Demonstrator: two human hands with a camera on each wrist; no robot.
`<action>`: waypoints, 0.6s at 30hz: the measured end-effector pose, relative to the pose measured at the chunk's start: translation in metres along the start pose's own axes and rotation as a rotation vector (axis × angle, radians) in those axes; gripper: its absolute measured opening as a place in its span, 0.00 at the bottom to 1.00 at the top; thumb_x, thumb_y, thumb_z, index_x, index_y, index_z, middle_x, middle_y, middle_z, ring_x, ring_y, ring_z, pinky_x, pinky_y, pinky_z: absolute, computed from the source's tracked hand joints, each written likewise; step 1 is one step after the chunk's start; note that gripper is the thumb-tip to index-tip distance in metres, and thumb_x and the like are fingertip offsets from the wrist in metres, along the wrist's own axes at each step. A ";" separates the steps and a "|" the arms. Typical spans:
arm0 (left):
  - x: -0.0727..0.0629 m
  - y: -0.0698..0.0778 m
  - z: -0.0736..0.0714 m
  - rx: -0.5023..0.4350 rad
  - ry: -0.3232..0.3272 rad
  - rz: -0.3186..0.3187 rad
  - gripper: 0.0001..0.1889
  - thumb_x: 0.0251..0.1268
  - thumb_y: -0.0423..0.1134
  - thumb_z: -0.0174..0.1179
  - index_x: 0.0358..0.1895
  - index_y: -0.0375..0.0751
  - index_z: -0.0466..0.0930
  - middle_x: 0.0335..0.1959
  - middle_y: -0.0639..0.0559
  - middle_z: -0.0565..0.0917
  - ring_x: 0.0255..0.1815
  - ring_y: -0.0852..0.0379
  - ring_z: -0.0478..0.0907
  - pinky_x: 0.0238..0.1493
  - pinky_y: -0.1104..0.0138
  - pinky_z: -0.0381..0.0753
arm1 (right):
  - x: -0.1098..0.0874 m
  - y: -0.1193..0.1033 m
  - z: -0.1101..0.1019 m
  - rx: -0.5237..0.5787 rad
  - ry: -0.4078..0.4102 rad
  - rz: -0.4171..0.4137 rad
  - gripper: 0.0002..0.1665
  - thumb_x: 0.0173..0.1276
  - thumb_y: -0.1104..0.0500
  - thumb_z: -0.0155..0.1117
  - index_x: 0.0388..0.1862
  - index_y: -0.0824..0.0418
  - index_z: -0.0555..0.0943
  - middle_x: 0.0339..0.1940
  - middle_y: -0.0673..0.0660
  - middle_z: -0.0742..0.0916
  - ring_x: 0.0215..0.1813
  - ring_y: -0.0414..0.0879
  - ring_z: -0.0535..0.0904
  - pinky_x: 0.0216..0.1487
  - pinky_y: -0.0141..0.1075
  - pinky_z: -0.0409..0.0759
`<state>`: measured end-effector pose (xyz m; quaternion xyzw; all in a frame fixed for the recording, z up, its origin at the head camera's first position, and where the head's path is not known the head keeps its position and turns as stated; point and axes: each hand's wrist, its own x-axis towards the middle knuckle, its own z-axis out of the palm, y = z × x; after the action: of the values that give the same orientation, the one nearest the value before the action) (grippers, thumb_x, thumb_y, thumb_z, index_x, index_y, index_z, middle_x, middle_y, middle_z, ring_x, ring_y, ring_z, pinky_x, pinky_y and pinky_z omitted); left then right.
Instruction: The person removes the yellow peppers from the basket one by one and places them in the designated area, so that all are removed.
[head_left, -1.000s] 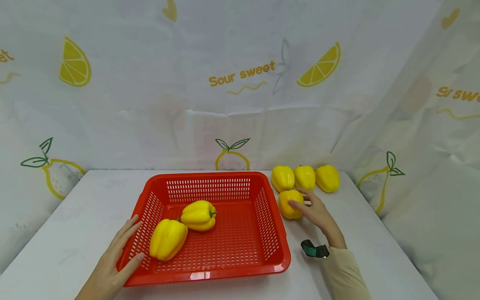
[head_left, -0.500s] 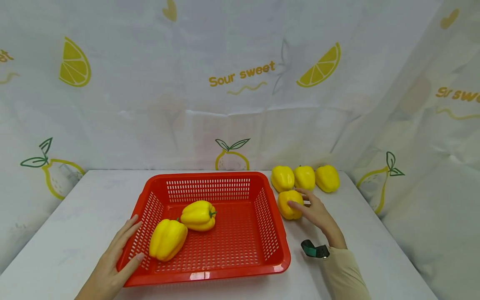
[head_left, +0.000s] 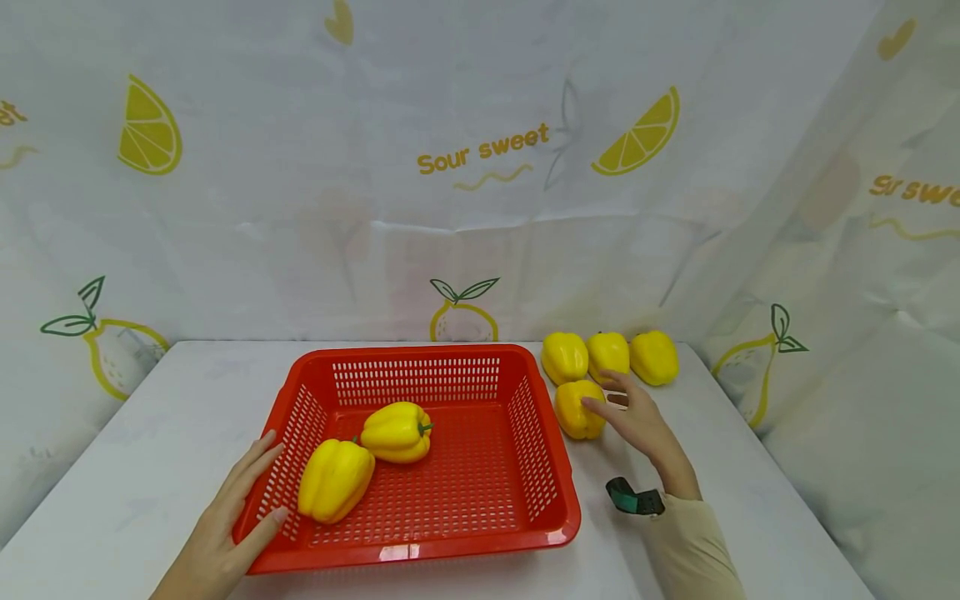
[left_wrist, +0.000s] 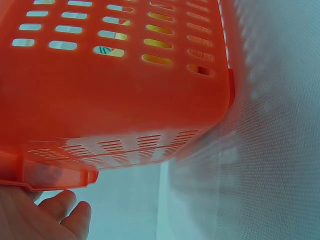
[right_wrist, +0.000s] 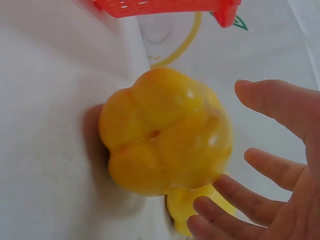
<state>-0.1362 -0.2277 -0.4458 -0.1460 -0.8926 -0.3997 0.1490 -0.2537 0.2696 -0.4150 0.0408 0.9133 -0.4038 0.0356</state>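
A yellow bell pepper (head_left: 579, 412) lies on the table just right of the red basket (head_left: 465, 546). My right hand (head_left: 643, 417) is beside it, thumb and fingers spread. In the right wrist view a gap shows between the thumb and the bell pepper (right_wrist: 160, 132), whose lobed bottom faces the camera. My left hand (head_left: 225, 521) rests at the basket's left rim with fingers extended and the thumb over the front left corner. In the left wrist view, fingertips (left_wrist: 77, 220) sit by the rim. Two more yellow peppers (head_left: 336, 482) lie in the basket's left half.
Behind the single pepper, 3 yellow bell peppers (head_left: 609, 357) stand in a row at the table's back right. A white cloth with lemon prints (head_left: 465, 317) hangs behind the table. A black and green strap device (head_left: 633, 497) is by my right wrist.
My right hand has loosened from the pepper: its fingers have spread and shifted slightly right and up. The pepper, the basket and my left hand stay practically where they were.
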 end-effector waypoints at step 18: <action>0.000 0.001 0.000 -0.009 0.011 0.015 0.35 0.64 0.32 0.62 0.75 0.48 0.61 0.78 0.67 0.55 0.71 0.83 0.47 0.57 0.93 0.50 | -0.013 -0.023 -0.009 0.016 0.070 -0.148 0.43 0.71 0.47 0.64 0.76 0.64 0.60 0.71 0.72 0.71 0.71 0.68 0.67 0.70 0.61 0.67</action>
<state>-0.1358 -0.2267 -0.4449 -0.1513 -0.8889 -0.4032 0.1560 -0.2430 0.2607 -0.3909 -0.0124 0.9113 -0.4107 -0.0264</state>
